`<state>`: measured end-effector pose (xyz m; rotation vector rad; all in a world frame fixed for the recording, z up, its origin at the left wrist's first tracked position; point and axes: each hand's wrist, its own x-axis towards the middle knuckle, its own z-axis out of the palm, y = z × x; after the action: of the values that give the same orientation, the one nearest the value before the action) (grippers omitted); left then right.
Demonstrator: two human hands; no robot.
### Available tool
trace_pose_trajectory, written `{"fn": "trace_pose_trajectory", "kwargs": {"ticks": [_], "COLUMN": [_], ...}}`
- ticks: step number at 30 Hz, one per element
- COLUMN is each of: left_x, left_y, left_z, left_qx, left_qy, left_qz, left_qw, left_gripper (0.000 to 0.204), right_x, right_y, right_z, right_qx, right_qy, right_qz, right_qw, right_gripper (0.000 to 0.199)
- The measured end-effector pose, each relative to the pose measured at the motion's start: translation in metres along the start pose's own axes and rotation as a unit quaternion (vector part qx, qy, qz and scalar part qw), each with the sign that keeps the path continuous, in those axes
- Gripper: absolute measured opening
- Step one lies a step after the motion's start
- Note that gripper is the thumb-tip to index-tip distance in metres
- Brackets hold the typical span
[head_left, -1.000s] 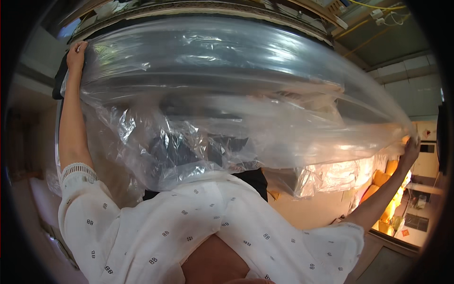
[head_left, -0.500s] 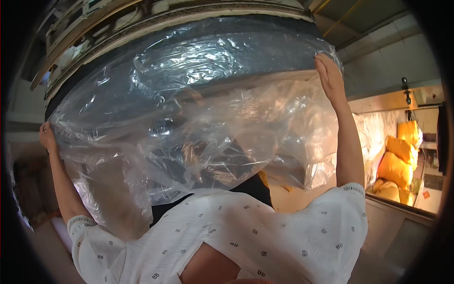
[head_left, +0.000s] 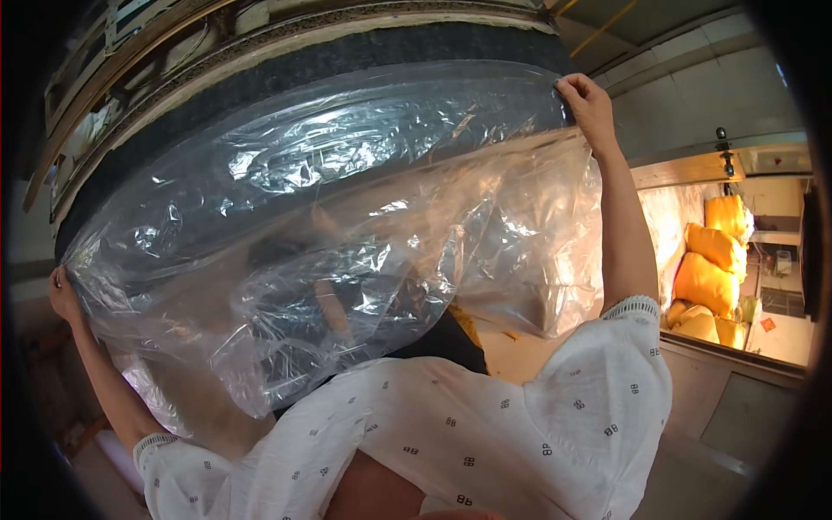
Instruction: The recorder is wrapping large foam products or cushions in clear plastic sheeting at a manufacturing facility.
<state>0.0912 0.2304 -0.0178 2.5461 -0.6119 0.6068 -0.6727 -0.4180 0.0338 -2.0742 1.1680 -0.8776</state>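
A wide clear plastic sheet (head_left: 407, 225) stretches between my two hands, glossy and creased, its far edge lying over a dark surface. At the far left, my left hand (head_left: 64, 295) is closed on one corner of it. My right hand (head_left: 591, 108) pinches the opposite corner at the upper right, arm stretched out. The near part of the sheet sags in loose folds toward my body. Dark clothing shows dimly through it.
Beyond the sheet lies a dark padded-looking surface (head_left: 416, 45) with a pale rim and wooden strips (head_left: 113, 74) behind it. Stacked yellow-orange bundles (head_left: 706, 277) sit in a lit area on the right, near a black fitting (head_left: 724, 154) on a ledge.
The sheet's far edge is pulled straighter and nearer, baring more of the dark surface. My left hand is lower in view; my right hand has shifted left and its fingers have curled in.
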Motion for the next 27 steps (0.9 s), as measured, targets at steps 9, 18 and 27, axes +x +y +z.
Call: {"fn": "trace_pose_trajectory", "kwargs": {"ticks": [9, 18, 27], "left_x": [-0.027, -0.07, 0.034], "left_y": [-0.009, -0.049, -0.024], "left_z": [-0.071, -0.123, -0.008], "left_qx": [-0.128, -0.299, -0.181], "left_qy": [0.078, 0.007, 0.056], "left_qz": [-0.093, -0.209, -0.052], "left_qw": [0.984, 0.931, 0.981], "left_gripper": [0.042, 0.042, 0.032], "right_x": [0.021, 0.064, 0.139], "right_y": [0.012, 0.024, 0.063], "right_z": [0.006, 0.008, 0.047], "right_qx": [-0.111, -0.01, 0.084], "right_qy": [-0.018, -0.006, 0.085], "right_qz": [-0.079, -0.173, -0.075], "right_qw": [0.991, 0.985, 0.99], "right_gripper": [0.019, 0.018, 0.015]}}
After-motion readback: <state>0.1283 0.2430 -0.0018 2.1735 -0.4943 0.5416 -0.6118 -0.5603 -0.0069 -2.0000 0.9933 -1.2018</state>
